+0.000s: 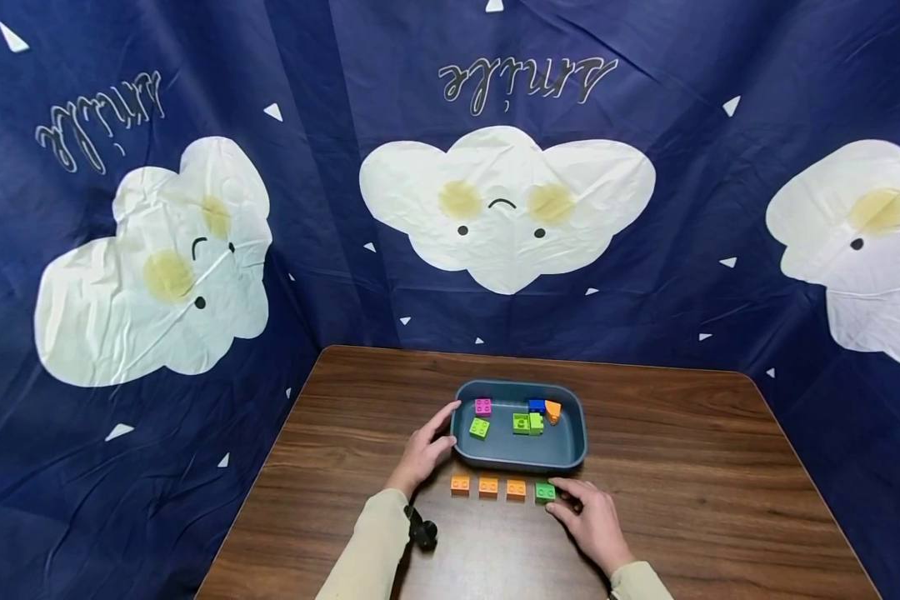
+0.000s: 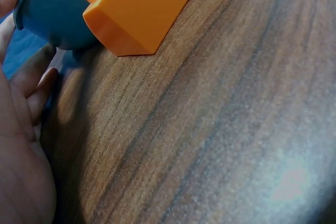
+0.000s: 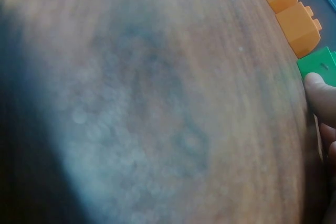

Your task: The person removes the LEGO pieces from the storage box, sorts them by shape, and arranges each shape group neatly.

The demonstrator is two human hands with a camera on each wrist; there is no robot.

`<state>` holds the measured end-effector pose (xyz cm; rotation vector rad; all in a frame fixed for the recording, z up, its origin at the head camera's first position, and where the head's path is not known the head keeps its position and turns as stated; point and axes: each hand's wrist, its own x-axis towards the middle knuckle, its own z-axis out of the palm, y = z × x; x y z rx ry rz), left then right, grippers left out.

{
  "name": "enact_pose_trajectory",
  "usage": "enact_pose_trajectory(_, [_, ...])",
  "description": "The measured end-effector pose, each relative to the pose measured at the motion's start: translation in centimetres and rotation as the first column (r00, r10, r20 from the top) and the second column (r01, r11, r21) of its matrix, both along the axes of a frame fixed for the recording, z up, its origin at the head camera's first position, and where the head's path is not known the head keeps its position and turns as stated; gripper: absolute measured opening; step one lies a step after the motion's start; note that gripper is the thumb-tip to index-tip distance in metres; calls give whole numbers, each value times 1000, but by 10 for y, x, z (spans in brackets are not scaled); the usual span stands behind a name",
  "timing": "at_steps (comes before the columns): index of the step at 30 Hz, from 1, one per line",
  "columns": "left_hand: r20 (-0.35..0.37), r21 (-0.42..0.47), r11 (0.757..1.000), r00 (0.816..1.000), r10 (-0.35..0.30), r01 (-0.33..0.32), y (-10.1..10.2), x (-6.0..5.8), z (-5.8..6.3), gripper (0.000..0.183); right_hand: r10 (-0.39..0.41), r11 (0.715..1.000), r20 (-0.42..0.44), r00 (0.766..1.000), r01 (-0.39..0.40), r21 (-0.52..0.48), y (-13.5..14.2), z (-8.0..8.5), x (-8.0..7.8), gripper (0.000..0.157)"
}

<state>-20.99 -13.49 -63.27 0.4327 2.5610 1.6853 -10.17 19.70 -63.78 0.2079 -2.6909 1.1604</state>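
Thumb and fingers of my right hand (image 1: pixel 594 522) pinch a green toy brick (image 1: pixel 545 492) at its right end; in the right wrist view the thumb (image 3: pixel 321 97) lies against its side. The green brick stands at the right end of a row with three orange bricks (image 1: pixel 488 487), just in front of a dark teal tray (image 1: pixel 521 463). With its fingers fairly straight, my left hand (image 1: pixel 422 454) touches the tray's left rim. The left wrist view shows fingertips at the tray's side, beside the nearest orange brick (image 2: pixel 139 11).
Inside the tray lie a magenta brick (image 1: pixel 483 407), several lime-green bricks (image 1: pixel 479 428), a blue brick (image 1: pixel 536 406) and an orange curved piece (image 1: pixel 552 412). A brown wooden table (image 1: pixel 690 467) carries everything. A blue cloth (image 1: pixel 315 208) with clouds hangs behind and at both sides.
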Motion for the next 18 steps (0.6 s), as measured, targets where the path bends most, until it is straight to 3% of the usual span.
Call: enact_pose_trajectory(18, [9, 7, 1000, 1000, -9, 9, -1, 0, 0, 65, -5, 1000, 22, 1000, 5, 0, 0, 0, -1, 36])
